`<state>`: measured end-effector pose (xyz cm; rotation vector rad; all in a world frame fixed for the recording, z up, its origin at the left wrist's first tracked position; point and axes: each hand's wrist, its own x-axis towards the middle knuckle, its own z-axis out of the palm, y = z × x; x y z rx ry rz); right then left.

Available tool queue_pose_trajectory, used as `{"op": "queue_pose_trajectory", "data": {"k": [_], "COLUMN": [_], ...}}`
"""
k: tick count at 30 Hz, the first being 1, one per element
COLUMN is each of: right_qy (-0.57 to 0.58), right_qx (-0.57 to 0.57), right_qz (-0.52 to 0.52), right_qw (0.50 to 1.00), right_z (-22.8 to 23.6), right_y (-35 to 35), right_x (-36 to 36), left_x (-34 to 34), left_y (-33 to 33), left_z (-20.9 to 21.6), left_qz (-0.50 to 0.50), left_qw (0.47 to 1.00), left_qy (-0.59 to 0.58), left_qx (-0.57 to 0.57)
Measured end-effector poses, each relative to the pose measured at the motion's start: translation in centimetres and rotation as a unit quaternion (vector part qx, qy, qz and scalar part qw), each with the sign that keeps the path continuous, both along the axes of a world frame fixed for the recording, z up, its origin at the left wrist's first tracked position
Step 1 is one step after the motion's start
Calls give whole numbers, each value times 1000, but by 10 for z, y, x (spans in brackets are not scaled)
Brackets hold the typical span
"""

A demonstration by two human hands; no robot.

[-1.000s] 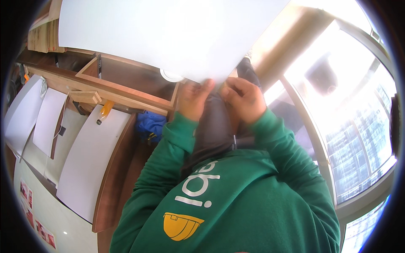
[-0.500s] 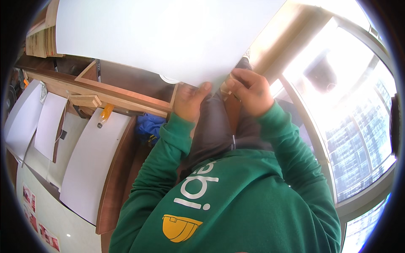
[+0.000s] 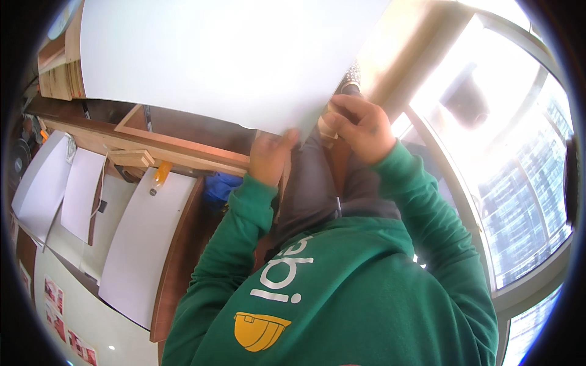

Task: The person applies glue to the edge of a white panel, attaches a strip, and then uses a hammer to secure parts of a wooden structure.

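Observation:
A large white panel [image 3: 213, 55] spreads across the upper part of the head view, its near corner between my hands. My left hand [image 3: 268, 160] is closed at that panel's near edge, thumb along the top and fingers mostly hidden below. At the right side of the corner, my right hand [image 3: 369, 131] is pinched, thumb against bent fingers. A small pale, tan-edged piece [image 3: 328, 125] shows at its fingertips; its exact kind cannot be made out. Both hands are above my dark trousers [image 3: 311, 183].
Left of me runs a wooden frame [image 3: 183, 150] with open compartments. Beyond it are white boards [image 3: 146, 244], an orange bottle [image 3: 160, 177], wood offcuts [image 3: 131, 158] and a blue bag [image 3: 221, 186]. Stacked wood [image 3: 61, 79] stands at far left. A large window [image 3: 513, 183] fills the right.
The panel's near edge has come slightly lower in view and covers a round white item seen earlier. My left hand has shifted a little left and down; my right hand keeps its pinch.

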<state>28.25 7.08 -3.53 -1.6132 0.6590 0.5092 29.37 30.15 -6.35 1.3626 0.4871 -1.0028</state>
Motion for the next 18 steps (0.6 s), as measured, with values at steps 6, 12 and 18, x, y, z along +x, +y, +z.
{"op": "queue_pose_trajectory", "data": {"k": [6, 12, 18], "right_qy": [61, -69, -113], "right_qx": [54, -14, -41], "right_qz": [52, -4, -24], "right_qw": [995, 998, 992], "right_z": [0, -13, -13], "right_y": [4, 27, 31], "right_x": [-13, -40, -36], "left_x": [25, 171, 244], "left_y": [6, -98, -173], "left_z": [60, 31, -12], "left_qz": [-258, -307, -381], "left_qw": [960, 643, 435], "left_qy": [-101, -687, -777], "left_qx": [48, 145, 249]}}
